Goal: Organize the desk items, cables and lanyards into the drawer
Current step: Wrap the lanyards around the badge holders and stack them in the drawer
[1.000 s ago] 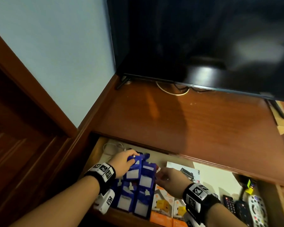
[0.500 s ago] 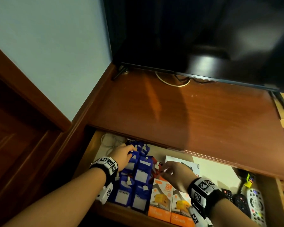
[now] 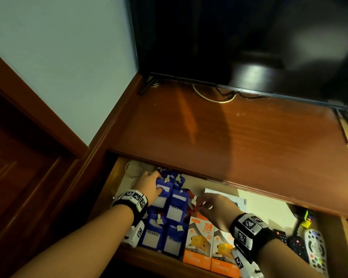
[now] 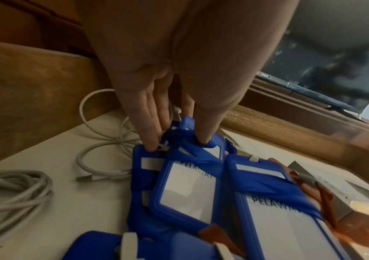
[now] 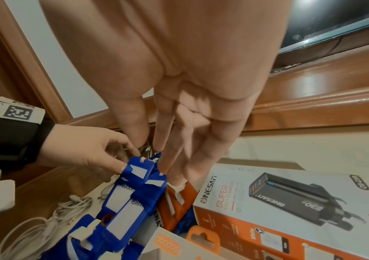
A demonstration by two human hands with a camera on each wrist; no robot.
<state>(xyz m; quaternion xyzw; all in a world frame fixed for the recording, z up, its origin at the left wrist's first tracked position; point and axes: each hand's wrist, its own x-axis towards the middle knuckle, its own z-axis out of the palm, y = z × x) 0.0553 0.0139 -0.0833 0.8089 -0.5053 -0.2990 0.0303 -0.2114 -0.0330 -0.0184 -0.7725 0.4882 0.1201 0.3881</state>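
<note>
Several blue badge holders (image 3: 176, 209) wrapped in their lanyards lie in rows at the left of the open drawer (image 3: 117, 177). My left hand (image 3: 158, 183) pinches the top edge of the rearmost blue holder (image 4: 188, 184) between thumb and fingers (image 4: 150, 139). In the right wrist view, my left hand (image 5: 123, 158) grips the same holder (image 5: 139, 174). My right hand (image 5: 154, 158) points down with straight fingers. Its fingertips touch the white clip of an orange holder (image 5: 179, 198) beside the blue ones. From the head view, my right hand (image 3: 201, 201) covers most of the orange holder.
White cables (image 4: 103, 154) are coiled in the drawer's back left corner. Orange charger boxes (image 3: 201, 243) stand at the front and a white charger box (image 5: 290, 202) lies behind them. Remote controls (image 3: 315, 251) lie at the right. A television (image 3: 249, 37) stands on the desk top (image 3: 229, 137).
The head view has shifted. My left hand has slid a little deeper toward the drawer's back on the blue holders. My right hand stays at the orange holder.
</note>
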